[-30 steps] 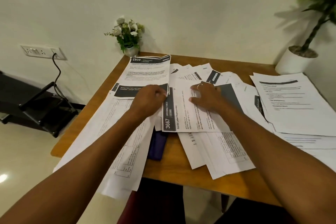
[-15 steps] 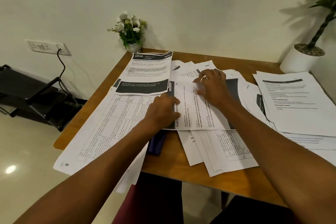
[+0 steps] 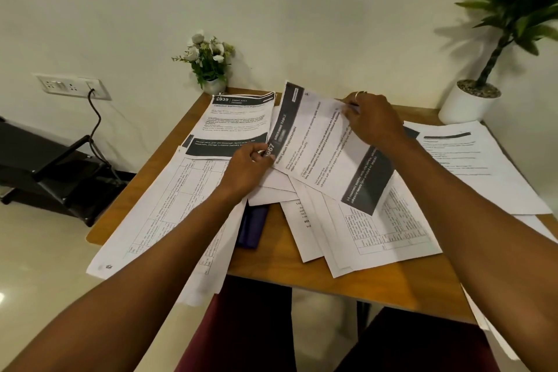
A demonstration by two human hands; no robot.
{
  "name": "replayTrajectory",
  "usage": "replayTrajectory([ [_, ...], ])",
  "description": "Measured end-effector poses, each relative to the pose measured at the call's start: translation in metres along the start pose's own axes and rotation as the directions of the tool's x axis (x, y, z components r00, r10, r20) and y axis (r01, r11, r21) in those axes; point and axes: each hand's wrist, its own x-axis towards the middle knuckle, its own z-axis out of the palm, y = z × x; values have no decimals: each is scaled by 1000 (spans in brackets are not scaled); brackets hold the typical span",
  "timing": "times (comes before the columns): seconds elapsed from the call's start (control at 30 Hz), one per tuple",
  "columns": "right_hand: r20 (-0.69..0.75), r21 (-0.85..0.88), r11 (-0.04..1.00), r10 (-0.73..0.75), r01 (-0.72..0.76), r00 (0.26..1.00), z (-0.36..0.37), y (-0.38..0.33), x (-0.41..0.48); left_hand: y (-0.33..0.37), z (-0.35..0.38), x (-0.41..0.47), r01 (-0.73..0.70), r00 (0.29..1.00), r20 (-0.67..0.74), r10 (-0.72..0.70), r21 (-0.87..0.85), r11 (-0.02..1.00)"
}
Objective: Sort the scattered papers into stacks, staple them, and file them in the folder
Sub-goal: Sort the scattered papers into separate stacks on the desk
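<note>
One dark-banded sheet (image 3: 320, 148) in both hands, mid-sort
Pinched by left hand (image 3: 247, 166) and right hand (image 3: 373, 122); next, find its matching stack

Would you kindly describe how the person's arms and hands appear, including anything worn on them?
Both forearms are bare, with no sleeves in view. The right hand wears a thin, silvery ring on one finger. The left hand shows no ring, and neither wrist carries a watch or bracelet.
</note>
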Motion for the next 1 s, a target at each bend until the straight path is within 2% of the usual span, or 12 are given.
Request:
replayTrajectory([
  [0.2, -140, 66, 997, 42, -33, 989, -25, -13, -6, 9, 6, 5, 56, 998, -17, -57, -52, 997],
  [0.37, -308, 62, 997, 63, -46, 949, -55, -27, -3, 29, 11, 6, 111, 993, 47, -105, -142, 984],
  [0.47, -363, 179, 980, 143, -81, 921, -61, -35, 8, 34, 12, 10, 125, 991, 62, -118, -120, 985],
  [0.53, -289, 318, 940, 221, -124, 932, -52, -43, 14, 40, 8, 9, 148, 987, 90, -133, -193, 970],
  [0.6, -168, 448, 871, 304, -202, 938, -32, -50, 19, 42, 3, 11, 229, 972, 128, -197, -338, 913],
  [0.7, -69, 540, 783, 406, -309, 911, 12, -55, 24, 30, -11, 20, 259, 966, 110, -234, -407, 876],
  [0.8, 6, 538, 754, 445, -378, 896, 57, -61, 29, 5, -30, 34, 235, 971, 40, -235, -313, 920],
  [0.87, 135, 564, 696, 452, -443, 882, 80, -66, 29, -7, -45, 41, 258, 962, -43, -271, -195, 946],
  [1.0, 431, 579, 632, 299, -515, 852, 109, -75, 26, -29, -78, 62, 276, 943, -165, -290, -104, 956],
])
